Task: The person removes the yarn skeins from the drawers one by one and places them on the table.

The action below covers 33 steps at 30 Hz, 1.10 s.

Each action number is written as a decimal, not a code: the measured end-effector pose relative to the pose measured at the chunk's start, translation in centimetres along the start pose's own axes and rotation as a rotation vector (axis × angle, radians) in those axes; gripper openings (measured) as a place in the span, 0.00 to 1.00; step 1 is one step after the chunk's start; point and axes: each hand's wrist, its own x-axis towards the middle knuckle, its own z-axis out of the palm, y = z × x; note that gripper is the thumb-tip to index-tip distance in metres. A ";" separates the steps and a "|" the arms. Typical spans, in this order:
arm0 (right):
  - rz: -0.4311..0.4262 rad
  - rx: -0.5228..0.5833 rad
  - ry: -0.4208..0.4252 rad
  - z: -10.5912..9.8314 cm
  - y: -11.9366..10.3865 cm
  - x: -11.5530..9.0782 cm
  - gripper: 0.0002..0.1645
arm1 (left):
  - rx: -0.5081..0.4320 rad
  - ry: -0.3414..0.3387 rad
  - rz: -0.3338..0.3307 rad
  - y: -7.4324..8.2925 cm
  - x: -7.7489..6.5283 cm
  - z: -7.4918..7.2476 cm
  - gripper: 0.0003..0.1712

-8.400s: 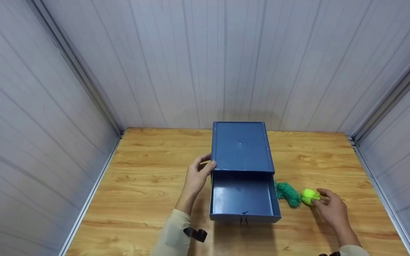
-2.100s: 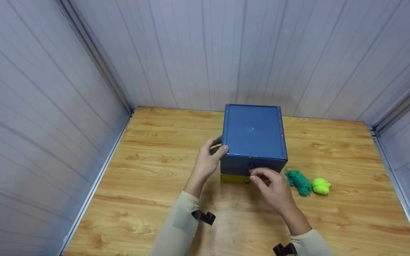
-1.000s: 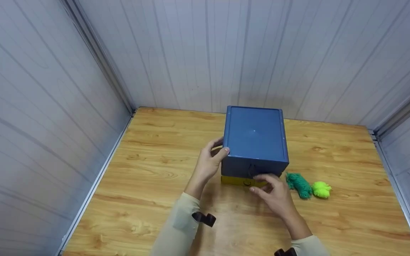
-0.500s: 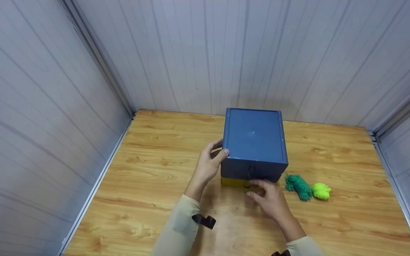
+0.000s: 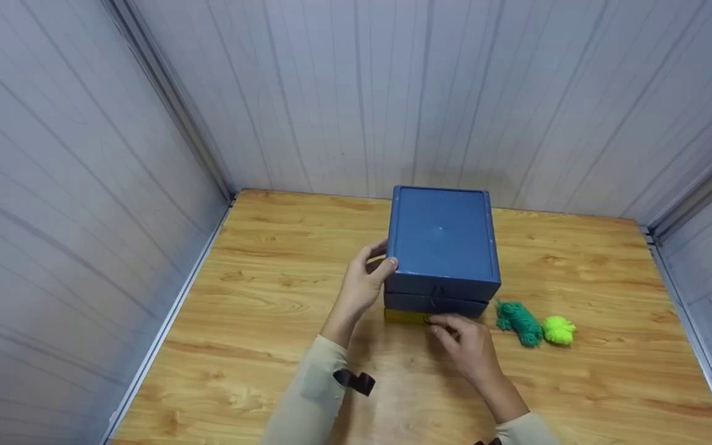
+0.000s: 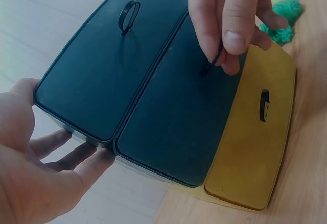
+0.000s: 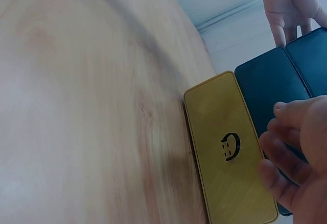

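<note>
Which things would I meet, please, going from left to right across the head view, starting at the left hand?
Left hand → blue-and-yellow, box-shaped plastic drawer unit → elongated green yarn bundle → rounded neon-yellow yarn bundle.

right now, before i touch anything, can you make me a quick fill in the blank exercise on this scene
1. The person's ____ hand holds the cabinet by its side.
2. The cabinet has ____ drawers.
3. The lowest drawer has a ____ front.
4. In the head view, the green yarn lies between the cabinet and the ____ yarn.

Missing words: left; three; yellow; neon-yellow
</note>
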 end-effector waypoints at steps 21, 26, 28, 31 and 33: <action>0.060 0.056 -0.065 -0.7 -1.5 -3.3 0.10 | 0.076 0.128 0.030 -0.6 0.2 0.6 0.26; 0.067 0.071 -0.086 -1.0 -1.7 -3.9 0.08 | 0.057 0.126 0.039 -0.5 0.1 0.6 0.27; 0.052 0.073 -0.080 -1.0 -1.7 -4.2 0.09 | 0.046 0.114 0.037 -0.5 0.2 0.6 0.27; 0.022 0.073 -0.066 -1.1 -1.6 -4.8 0.08 | 0.031 0.094 0.027 -0.4 0.2 0.5 0.27; 0.018 0.074 -0.070 -1.0 -1.5 -5.1 0.08 | 0.021 0.088 0.021 -0.5 0.2 0.4 0.27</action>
